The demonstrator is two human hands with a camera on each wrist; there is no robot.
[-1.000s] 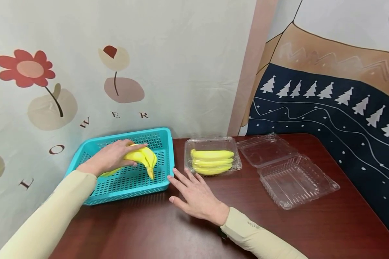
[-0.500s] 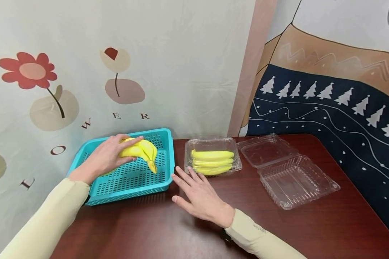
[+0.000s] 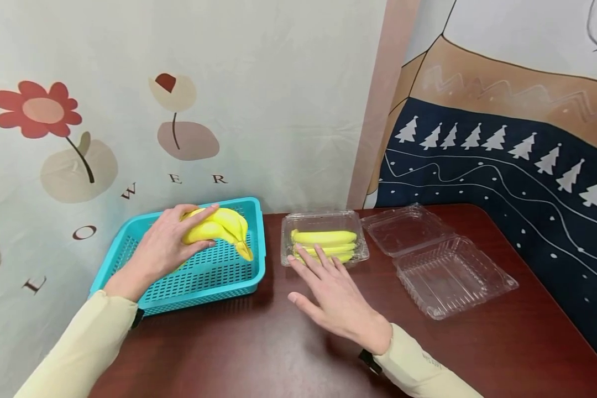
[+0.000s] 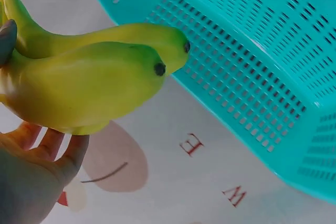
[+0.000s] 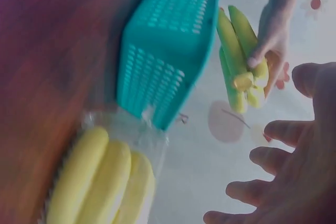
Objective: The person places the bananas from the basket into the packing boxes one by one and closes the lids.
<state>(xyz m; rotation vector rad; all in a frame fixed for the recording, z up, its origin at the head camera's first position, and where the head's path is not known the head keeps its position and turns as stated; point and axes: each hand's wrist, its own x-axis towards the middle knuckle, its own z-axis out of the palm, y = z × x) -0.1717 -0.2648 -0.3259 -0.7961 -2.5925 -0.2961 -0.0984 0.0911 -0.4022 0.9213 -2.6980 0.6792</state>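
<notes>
A bunch of yellow bananas [image 3: 221, 224] is gripped from above by my left hand [image 3: 159, 243], held over the turquoise basket [image 3: 199, 279]. In the left wrist view the bananas [image 4: 89, 82] show greenish, dark-tipped ends, with fingers curled beneath them. Fingers spread, my right hand [image 3: 340, 301] hovers in front of a clear plastic box [image 3: 323, 221], its fingertips overlapping the box's near edge in the head view. Several bananas [image 3: 324, 238] lie side by side inside that box. Whether the fingertips touch it, I cannot tell.
Right of the filled box, a second clear clamshell box [image 3: 453, 271] lies with its lid [image 3: 405, 229] folded back. All stand on a dark red-brown table [image 3: 258, 342]. A printed cloth [image 3: 288, 121] hangs right behind the basket.
The left hand has lifted the bananas higher above the basket and slightly to the right. My right hand has shifted right, from beside the basket to in front of the filled box.
</notes>
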